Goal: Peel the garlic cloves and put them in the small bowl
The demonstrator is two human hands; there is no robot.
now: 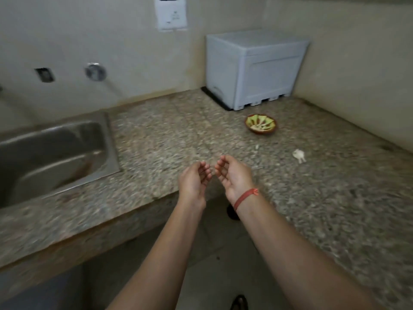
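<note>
Hovering apart from the bowl (261, 131), your left hand (194, 178) and right hand (232, 175) cup loosely, empty. Garlic (299, 155) lies near the bowl.

Steel sink (55, 148) left; white box (257, 68) on granite counter (178, 130)

Motion blur smears the speckled worktop (169, 135). The steel sink (55, 153) runs off the left edge. A wall notice (171, 12) is cut at the top, its print unreadable. Pale bits in the small bowl (262, 132) and white scraps (299, 155) to its near right are too small to identify. Left grip (194, 181) and right grip (233, 175) curl inward; any contents are hidden.
</note>
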